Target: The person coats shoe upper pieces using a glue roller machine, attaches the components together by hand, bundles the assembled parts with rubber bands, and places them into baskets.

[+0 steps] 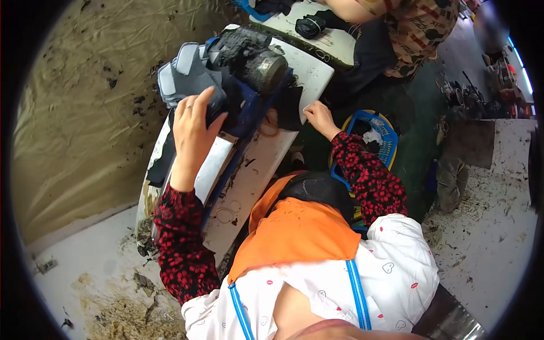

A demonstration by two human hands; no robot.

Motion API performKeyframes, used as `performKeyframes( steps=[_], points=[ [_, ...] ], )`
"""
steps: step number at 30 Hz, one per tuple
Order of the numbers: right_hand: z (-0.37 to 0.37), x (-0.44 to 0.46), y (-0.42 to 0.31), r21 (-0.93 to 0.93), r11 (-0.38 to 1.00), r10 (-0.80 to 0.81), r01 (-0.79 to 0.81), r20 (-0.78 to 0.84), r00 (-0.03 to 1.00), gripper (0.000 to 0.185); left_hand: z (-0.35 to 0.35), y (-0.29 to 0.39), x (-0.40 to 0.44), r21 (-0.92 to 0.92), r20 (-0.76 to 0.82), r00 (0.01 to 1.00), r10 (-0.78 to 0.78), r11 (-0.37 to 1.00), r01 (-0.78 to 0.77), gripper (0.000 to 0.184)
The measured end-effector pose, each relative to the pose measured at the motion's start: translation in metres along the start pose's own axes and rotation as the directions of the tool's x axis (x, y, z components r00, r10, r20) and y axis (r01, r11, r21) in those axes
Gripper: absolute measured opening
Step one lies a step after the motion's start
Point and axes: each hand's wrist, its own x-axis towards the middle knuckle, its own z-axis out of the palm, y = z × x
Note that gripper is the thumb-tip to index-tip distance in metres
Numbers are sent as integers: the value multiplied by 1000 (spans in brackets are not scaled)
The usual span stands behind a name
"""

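Note:
My left hand is raised beside a stack of grey fabric pieces at the upper left of the workbench; its fingers are spread and nothing shows in them. The stack lies next to a machine covered in dark lint. My right hand is at the bench's right edge, thumb and fingers pinched together on something small and pale that I cannot make out. Dark fabric lies on the bench just left of that hand.
A blue basket with dark and white cloth stands on the floor at the right. Another person sits at a second white table at the top. A brown sheet hangs at the left. Rubber bands lie on the bench.

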Motion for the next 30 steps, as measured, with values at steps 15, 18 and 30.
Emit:
performKeyframes(
  steps=[15, 18, 30],
  points=[
    [-34, 47, 63, -61, 996, 92, -72, 447, 890, 31, -23, 74, -43, -150, -239, 879, -412, 910, 386, 20],
    [-39, 83, 57, -24, 996, 83, -82, 499, 863, 31, -1, 82, -79, -271, -146, 840, -523, 838, 474, 20],
    [3, 247, 208, -768, 351, -317, 536, 441, 840, 13, 40, 128, -169, 67, 291, 255, -922, 285, 956, 33]
  ],
)
